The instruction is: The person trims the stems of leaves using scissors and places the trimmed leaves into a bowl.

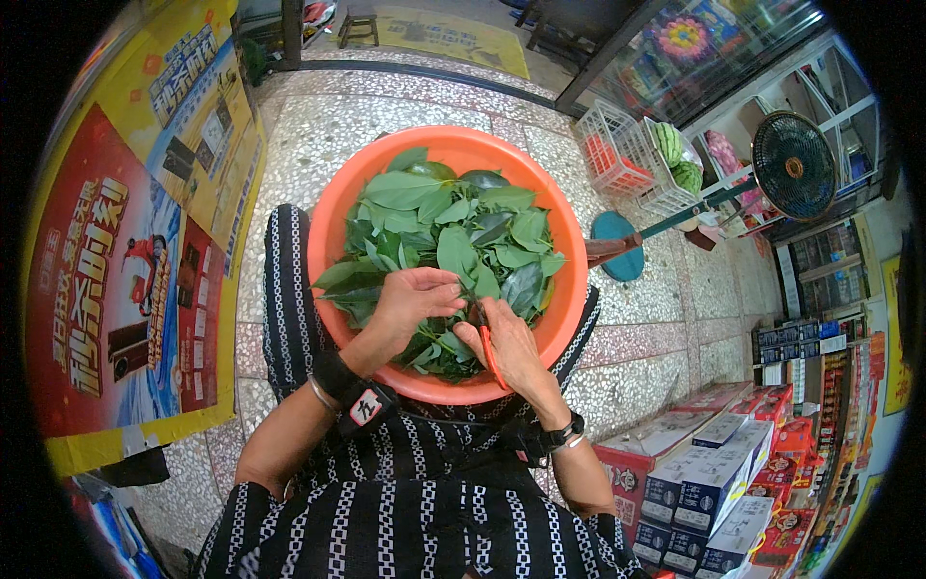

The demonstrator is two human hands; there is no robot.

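Observation:
A wide orange plastic basin sits between my knees, heaped with broad green leaves. My left hand is over the near middle of the heap, thumb and forefinger pinched at a small dark green leaf. In my right hand is a pair of scissors with red handles. Their dark blades point away from me, close to my left fingertips, and are partly hidden by my right hand and the leaves. Both hands are inside the basin's rim.
A fan on a pole stands at the right, near white plastic baskets, one with watermelons. Stacked cartons rise at the lower right. A poster-covered panel stands at the left. Speckled tile floor surrounds the basin.

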